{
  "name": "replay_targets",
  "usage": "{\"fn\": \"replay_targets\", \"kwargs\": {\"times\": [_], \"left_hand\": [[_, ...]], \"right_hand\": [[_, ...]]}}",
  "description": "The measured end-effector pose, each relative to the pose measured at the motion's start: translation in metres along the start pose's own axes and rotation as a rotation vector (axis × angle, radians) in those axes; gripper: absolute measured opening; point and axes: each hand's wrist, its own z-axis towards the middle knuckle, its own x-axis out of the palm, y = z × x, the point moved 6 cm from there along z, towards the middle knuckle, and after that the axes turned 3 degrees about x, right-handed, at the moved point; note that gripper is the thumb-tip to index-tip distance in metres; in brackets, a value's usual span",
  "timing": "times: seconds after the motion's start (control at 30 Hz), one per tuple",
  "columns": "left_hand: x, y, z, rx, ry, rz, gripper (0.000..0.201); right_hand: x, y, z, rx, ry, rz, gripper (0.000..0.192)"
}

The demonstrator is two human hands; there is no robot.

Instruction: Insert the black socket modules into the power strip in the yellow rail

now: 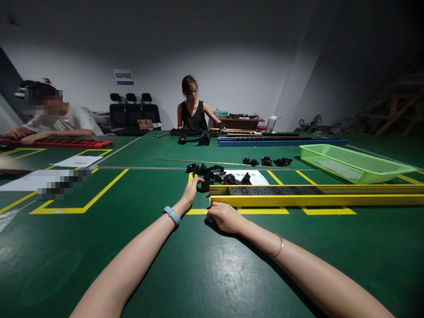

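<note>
A long yellow rail (311, 201) lies across the table, with a row of dark socket modules (261, 191) set in its channel. My right hand (225, 217) is at the rail's left end, its fingers curled against the lower front edge. Just left of that end, my left hand (191, 191) has its thumb and fingers closed at a black plastic part (204, 184); the fingers on the far side are partly hidden. Beyond it, several loose black plastic parts (218, 173) lie in a heap, partly on a printed white sheet (260, 177).
A light green basket (359, 165) stands behind the rail at right. More black parts (266, 160) and a thin brass-coloured strip (185, 160) lie farther back. A blue rail (281, 141) lies near a person (194, 115) opposite. Another person (62, 119) leans over a red rail (76, 142) at left.
</note>
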Motion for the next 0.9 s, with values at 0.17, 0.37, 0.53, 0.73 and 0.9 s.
{"fn": "replay_targets", "kwargs": {"times": [0.17,0.37,0.53,0.73,0.9], "left_hand": [[-0.003,0.01,0.002,0.032,-0.087,0.009,0.021],[-0.008,0.019,0.003,0.02,-0.125,0.082,0.026],[-0.008,0.014,0.003,0.06,-0.113,0.149,0.026],[0.0,0.009,-0.003,-0.029,0.001,0.066,0.042],[0.0,0.008,-0.005,-0.075,0.035,0.092,0.042]], "right_hand": [[-0.001,0.0,0.0,0.012,0.004,0.01,0.028],[-0.001,-0.003,-0.002,0.031,0.006,0.021,0.026],[0.0,-0.003,-0.002,0.034,0.008,0.019,0.025],[0.0,-0.004,-0.002,0.033,0.0,0.01,0.026],[-0.001,-0.003,-0.002,0.038,0.011,0.021,0.026]]}}
